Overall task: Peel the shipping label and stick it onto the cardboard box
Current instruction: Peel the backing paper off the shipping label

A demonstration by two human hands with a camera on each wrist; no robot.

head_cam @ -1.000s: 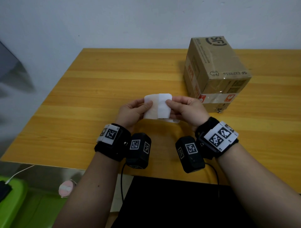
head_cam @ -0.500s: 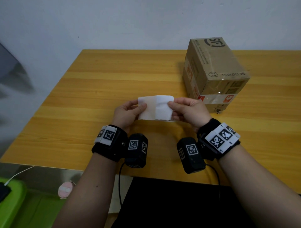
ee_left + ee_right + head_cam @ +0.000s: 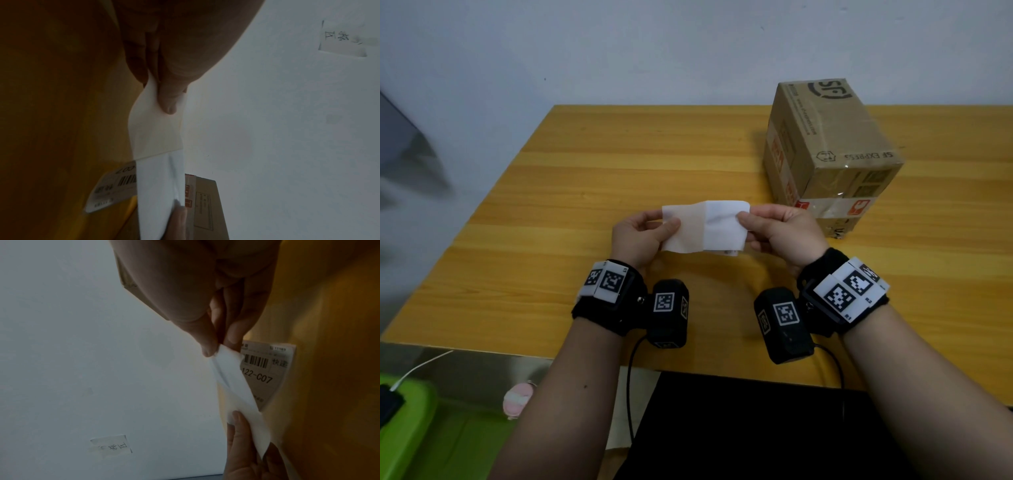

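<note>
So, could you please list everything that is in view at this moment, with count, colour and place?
shipping label: one, white, held above the table, half peeled from its backing
backing paper: one, cream, at the label's left end
printed labels: at least one, white with a barcode, flat on the table under the hands
cardboard box: one, brown, taped, far right of the table
table: one, yellow wood, against the wall
paper note: one, white, handwritten, on the wall
green bin: one, lower left, beside the table
pink round object: one, below the table edge
left hand: pinches the backing paper
right hand: pinches the shipping label
</note>
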